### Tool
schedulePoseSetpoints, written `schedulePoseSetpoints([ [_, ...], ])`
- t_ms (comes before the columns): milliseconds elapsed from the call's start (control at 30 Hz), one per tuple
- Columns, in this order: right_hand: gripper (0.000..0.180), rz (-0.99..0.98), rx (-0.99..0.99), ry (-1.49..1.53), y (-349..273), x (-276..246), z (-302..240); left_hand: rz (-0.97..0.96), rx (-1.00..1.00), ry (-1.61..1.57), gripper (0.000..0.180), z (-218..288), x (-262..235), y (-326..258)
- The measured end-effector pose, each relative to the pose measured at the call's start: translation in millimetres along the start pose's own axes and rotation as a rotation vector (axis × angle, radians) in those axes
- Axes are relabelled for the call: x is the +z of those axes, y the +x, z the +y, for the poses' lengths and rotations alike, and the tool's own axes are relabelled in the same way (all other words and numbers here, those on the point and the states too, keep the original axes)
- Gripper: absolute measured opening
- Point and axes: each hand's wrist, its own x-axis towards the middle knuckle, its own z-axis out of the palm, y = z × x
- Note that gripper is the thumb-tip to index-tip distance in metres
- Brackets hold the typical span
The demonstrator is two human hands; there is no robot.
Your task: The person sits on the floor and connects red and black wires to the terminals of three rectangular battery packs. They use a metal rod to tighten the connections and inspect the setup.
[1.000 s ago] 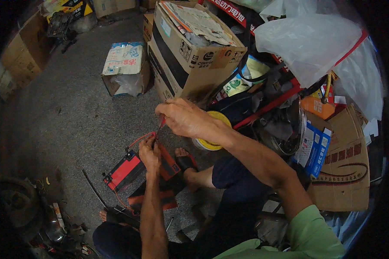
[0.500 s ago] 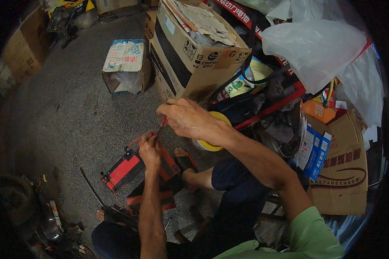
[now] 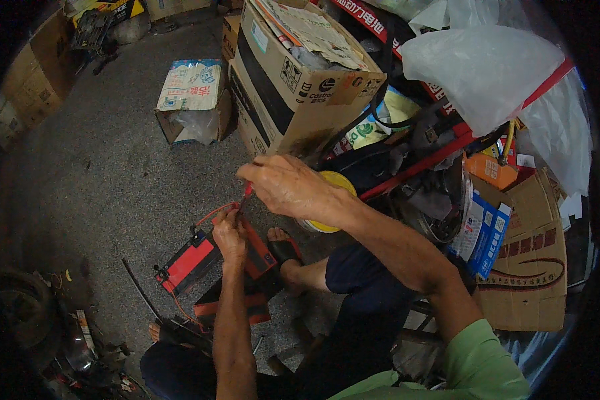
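My right hand (image 3: 292,189) is closed round the red handle of a screwdriver (image 3: 248,189), which points down toward my left hand. My left hand (image 3: 230,235) is pinched shut at the tool's lower end, above a red and black battery block (image 3: 189,262) on the floor. Whatever lies between those fingertips is hidden. A second red and black block (image 3: 257,257) sits to the right of it, partly behind my left forearm. Nearer my legs is another red and black block (image 3: 250,309). A thin red wire (image 3: 213,213) loops along the far side of the blocks.
Beyond my hands stand a large carton (image 3: 293,87) and a small open box (image 3: 192,100). A yellow-rimmed tub (image 3: 341,181) is behind my right wrist. A red metal bar (image 3: 407,172), plastic bags (image 3: 480,73) and flattened cardboard (image 3: 527,280) crowd the right. Scrap parts (image 3: 80,347) lie at lower left.
My right hand has turned a little and shifted slightly left, and more of the red handle shows. My left hand stays almost in place.
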Motion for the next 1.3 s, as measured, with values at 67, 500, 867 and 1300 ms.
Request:
schedulePoseSetpoints([
  [67, 0.021, -0.015, 0.001, -0.016, 1, -1, -3, -0.010, -0.014, 0.005, 0.019, -1, -1, 0],
  [500, 0.020, -0.058, -0.039, -0.035, 1, -1, -15, 0.024, -0.062, 0.029, 0.019, 3, 2, 0],
  [867, 0.017, -0.008, -0.052, -0.153, 12, 9, -20, 0.114, -0.130, -0.207, 0.018, -3, 0, -11],
  [1300, 0.028, -0.211, 0.334, -0.162, 35, 15, -23, -0.122, 0.026, -0.023, 0.021, 10, -14, -57],
])
